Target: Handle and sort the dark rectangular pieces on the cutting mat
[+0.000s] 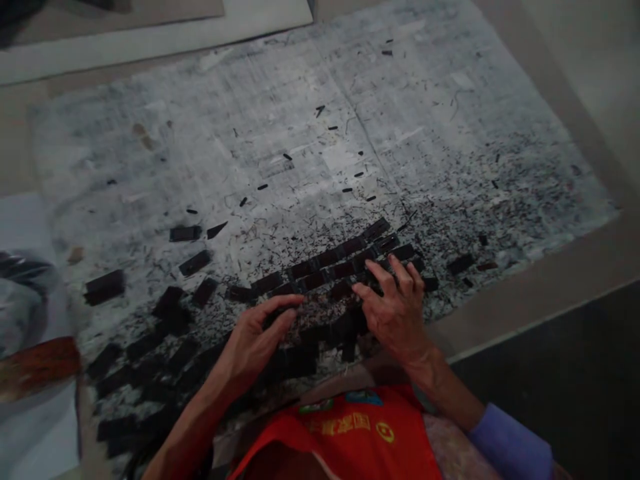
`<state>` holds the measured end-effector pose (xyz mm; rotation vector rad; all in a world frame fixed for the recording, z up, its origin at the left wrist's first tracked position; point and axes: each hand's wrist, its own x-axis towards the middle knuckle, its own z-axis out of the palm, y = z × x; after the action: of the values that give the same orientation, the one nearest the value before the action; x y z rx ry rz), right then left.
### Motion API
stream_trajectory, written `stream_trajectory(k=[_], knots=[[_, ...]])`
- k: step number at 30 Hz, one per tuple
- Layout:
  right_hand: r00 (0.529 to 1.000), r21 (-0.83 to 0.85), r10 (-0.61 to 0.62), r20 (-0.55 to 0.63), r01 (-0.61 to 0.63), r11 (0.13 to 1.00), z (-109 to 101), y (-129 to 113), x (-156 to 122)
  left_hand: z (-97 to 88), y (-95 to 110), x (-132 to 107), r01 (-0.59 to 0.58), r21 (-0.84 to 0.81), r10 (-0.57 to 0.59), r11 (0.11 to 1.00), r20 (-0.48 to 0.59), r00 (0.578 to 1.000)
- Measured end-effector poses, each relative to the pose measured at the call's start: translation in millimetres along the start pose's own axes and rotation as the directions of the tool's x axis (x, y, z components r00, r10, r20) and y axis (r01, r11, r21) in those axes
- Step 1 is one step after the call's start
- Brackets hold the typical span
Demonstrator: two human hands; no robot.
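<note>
Many small black rectangular pieces [325,263] lie in rows and loose heaps on a scuffed grey-white work sheet [350,133]. My left hand [257,340] rests on the pieces near the sheet's front edge, fingers curled over a dark piece I cannot make out clearly. My right hand [395,307] lies palm down beside it, fingers spread flat across the row of black pieces. More black pieces [145,360] are piled to the left of my left hand.
Fine black shavings and chips [450,193] cover the right part of the sheet. A reddish-brown object [37,363] lies on a pale sheet at the left edge. A white board [150,40] lies at the back left. A red garment [350,433] shows below.
</note>
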<state>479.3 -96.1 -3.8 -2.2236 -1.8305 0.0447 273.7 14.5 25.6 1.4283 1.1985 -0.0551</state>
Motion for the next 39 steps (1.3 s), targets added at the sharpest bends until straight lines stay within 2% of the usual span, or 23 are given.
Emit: stream_trajectory(k=[3,7,9,11,12,13,14,15,17,18,19,21,24,28,31,33,36,39], knots=[[1.0,0.06,0.014,-0.013,-0.013,0.998,0.2,2.1,-0.9,-3.1,-1.3,-4.8,0.021,-0.027,-0.021,0.999,-0.005,1.0],[0.995,0.141,0.033,-0.091,-0.02,0.99,-2.6,4.6,-2.1,4.9,2.7,-7.2,0.011,-0.103,-0.009,0.995,0.023,1.0],[0.993,0.288,0.053,-0.11,-0.019,0.957,-6.8,3.8,-2.4,10.2,3.8,-8.1,0.021,-0.15,-0.014,0.989,0.049,0.999],[0.986,0.526,0.143,-0.081,-0.08,0.847,-12.9,0.8,-2.8,14.2,3.7,-9.7,0.037,-0.174,-0.025,0.984,0.071,0.997],[0.974,0.663,0.222,-0.033,-0.145,0.734,-16.3,-1.3,-3.0,15.4,3.3,-10.8,0.039,-0.174,-0.026,0.984,0.077,0.997],[0.948,0.791,0.314,0.048,-0.228,0.567,-19.6,-3.7,-3.3,16.2,3.0,-12.0,0.039,-0.167,-0.025,0.985,0.082,0.996],[0.905,0.886,0.394,0.162,-0.309,0.345,-22.9,-6.2,-3.6,16.6,2.8,-13.4,0.036,-0.158,-0.023,0.987,0.087,0.996],[0.849,0.925,0.436,0.298,-0.369,0.086,-26.0,-8.6,-3.8,16.8,3.0,-14.9,0.033,-0.147,-0.02,0.989,0.09,0.996],[0.738,0.825,0.394,0.548,-0.398,-0.402,-31.8,-12.5,-3.9,16.9,4.9,-18.0,0.027,-0.14,-0.014,0.99,0.096,0.995],[0.698,0.725,0.335,0.632,-0.382,-0.573,-34.5,-13.9,-3.8,17.1,6.7,-19.4,0.028,-0.142,-0.015,0.989,0.095,0.995],[0.672,0.63,0.279,0.686,-0.356,-0.69,-37.2,-14.9,-3.6,17.5,8.7,-20.7,0.031,-0.144,-0.017,0.989,0.094,0.995],[0.648,0.483,0.196,0.736,-0.301,-0.822,-42.1,-16.0,-3.1,18.8,13.3,-22.6,0.031,-0.138,-0.019,0.99,0.091,0.996],[0.65,0.368,0.128,0.749,-0.247,-0.896,-46.8,-15.6,-3.8,21.8,19.2,-23.6,0.014,-0.105,-0.004,0.994,0.097,0.995],[0.648,0.291,0.09,0.757,-0.21,-0.933,-46.2,-12.8,-8.2,26.6,24.2,-22.6,-0.007,-0.081,0.017,0.997,0.117,0.993],[0.666,0.24,0.065,0.743,-0.175,-0.955,-46.3,-12.4,-9.9,29.6,27.3,-21.5,-0.017,-0.055,0.023,0.998,0.124,0.992],[0.695,0.213,0.045,0.718,-0.157,-0.964,-52.3,-14.9,-8.5,30.6,29.2,-21.3,-0.041,-0.032,0.044,0.999,0.117,0.992],[0.761,0.216,0.017,0.648,-0.162,-0.963,-74.6,-22.3,-5.4,30.2,30.1,-22.3,-0.07,0.014,0.068,0.997,0.118,0.991],[0.846,0.336,-0.04,0.531,-0.254,-0.907,-105.2,-28.6,-8.4,29.6,26.7,-24.6,-0.08,0.083,0.072,0.993,0.09,0.993]])
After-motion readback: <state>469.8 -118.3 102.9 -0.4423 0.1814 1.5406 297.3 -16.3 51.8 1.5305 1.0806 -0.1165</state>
